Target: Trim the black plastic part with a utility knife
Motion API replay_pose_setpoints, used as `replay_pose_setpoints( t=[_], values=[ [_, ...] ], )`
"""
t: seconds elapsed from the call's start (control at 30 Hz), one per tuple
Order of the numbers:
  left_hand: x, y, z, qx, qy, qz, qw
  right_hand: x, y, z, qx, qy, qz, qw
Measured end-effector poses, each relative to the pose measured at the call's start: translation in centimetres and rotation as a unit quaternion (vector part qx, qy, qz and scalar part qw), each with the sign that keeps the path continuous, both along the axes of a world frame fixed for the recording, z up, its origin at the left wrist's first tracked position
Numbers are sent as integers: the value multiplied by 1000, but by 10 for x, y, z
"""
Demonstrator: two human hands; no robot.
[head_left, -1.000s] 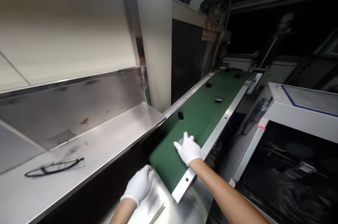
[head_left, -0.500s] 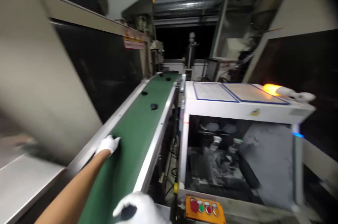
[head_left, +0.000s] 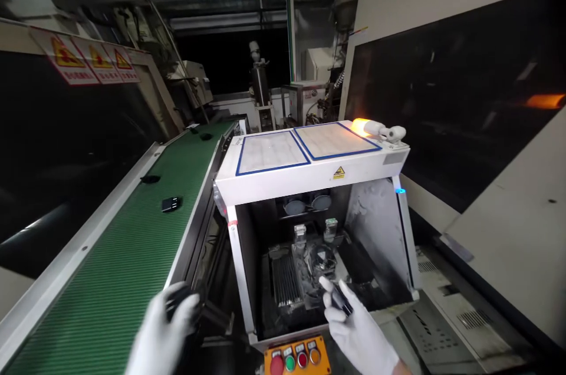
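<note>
Fingers (head_left: pixel 331 291) of the gloved right hand (head_left: pixel 358 334) grip one small black part (head_left: pixel 341 299) at the open machine (head_left: pixel 309 171). Left hand (head_left: pixel 161 336) curls around a second black part (head_left: pixel 177 303) beside the belt (head_left: pixel 115 269). Beyond the left fingers, three black parts lie on the belt, nearest (head_left: pixel 170 204). Four buttons (head_left: pixel 295 359) sit below the right fingers. Half a second ago the left hand reached along the belt; the view has swung right.

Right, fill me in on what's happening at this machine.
A person in white gloves stands between a green conveyor belt and an open white machine. The right hand holds a small dark part at the machine's opening, above a button panel. The left hand grips another dark piece by the belt's edge. More dark parts lie on the belt.
</note>
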State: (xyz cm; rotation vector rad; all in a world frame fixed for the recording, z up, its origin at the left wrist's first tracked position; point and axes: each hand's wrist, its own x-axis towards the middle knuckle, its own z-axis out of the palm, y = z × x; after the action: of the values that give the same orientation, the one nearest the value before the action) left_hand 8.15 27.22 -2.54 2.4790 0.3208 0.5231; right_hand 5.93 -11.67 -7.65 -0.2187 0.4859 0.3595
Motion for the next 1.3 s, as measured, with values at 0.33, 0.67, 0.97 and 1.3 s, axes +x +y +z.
replay_pose_setpoints(
  t=[0.33, 0.67, 0.97, 1.3],
  values=[
    [184, -255, -5, 202, 160, -331, 908, 59, -100, -8, -393, -155, 118, 899],
    [206, -278, 1, 327, 229, -360, 843, 159, -183, 23, -836, -283, 265, 389],
    [216, -292, 3, 362, 287, -370, 806, 247, -134, 55, -820, -393, 404, 101],
    [220, -297, -2, 350, 303, -375, 803, 258, -107, 77, -800, -352, 485, 33]
  ],
)
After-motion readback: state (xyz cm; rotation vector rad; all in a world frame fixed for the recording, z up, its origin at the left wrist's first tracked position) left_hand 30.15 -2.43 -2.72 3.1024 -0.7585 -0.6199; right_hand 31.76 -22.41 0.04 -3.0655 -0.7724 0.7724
